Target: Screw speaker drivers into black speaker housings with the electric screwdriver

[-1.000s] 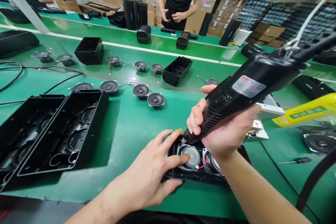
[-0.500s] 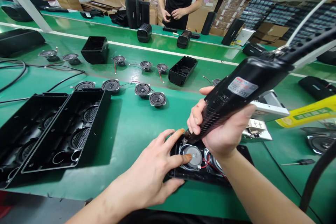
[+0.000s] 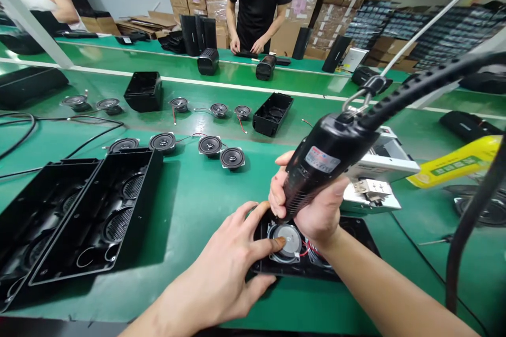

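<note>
Firmly, right hand (image 3: 316, 210) grips screwdriver (image 3: 324, 163) — left hand (image 3: 225, 268) steadies speaker (image 3: 290, 239)

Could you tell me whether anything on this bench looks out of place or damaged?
Nothing stands out. The left hand presses the speaker driver in the black housing, the right hand grips the electric screwdriver, and spare drivers lie loosely in rows.

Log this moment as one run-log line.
left hand: fingertips on speaker driver | right hand: gripping electric screwdriver, tip down at black housing | surface: green bench
</note>
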`<state>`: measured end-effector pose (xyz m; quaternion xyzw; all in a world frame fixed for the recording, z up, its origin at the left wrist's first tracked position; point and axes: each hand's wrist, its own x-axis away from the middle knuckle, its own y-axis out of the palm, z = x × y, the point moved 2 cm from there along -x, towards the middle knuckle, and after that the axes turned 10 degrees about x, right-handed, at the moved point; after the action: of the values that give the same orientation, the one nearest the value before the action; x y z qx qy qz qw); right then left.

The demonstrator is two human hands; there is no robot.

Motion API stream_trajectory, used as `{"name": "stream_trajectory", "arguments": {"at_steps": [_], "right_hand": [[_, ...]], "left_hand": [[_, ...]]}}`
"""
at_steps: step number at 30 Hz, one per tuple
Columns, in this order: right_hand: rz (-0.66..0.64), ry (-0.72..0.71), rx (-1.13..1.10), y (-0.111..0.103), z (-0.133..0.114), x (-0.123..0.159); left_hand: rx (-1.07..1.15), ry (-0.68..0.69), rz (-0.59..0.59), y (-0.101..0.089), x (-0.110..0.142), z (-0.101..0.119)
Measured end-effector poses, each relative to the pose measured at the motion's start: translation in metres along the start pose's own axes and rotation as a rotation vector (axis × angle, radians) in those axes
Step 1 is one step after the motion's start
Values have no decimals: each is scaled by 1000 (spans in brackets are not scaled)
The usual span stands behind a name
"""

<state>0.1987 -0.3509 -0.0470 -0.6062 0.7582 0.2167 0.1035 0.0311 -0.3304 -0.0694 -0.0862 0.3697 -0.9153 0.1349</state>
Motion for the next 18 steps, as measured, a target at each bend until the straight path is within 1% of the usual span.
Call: {"name": "stream_trajectory", "arguments": {"at_steps": [3, 6, 9, 11, 12, 14, 16, 18], "right_hand": [[-4, -8, -6, -1, 2, 2], [-10, -17, -17, -2, 6, 3], [-2, -32, -18, -2, 6, 3], [14, -50, -12, -3, -2, 1], [27, -64, -11, -4, -10, 0], [77, -115, -13, -13, -35, -1], [184, -196, 13, -29, -67, -1], [326, -299, 120, -53, -101, 1]], "left_hand": [[-7, -17, -6, -1, 0, 0], [-16, 1, 15, -1, 2, 0], [-37, 50, 52, 2, 2, -1], [-65, 107, 104, 5, 1, -4], [-85, 137, 134, 7, 0, -6], [-137, 177, 183, 9, -1, -10], [-191, 208, 206, 10, -1, -15], [-224, 231, 216, 11, -1, -19]]}}
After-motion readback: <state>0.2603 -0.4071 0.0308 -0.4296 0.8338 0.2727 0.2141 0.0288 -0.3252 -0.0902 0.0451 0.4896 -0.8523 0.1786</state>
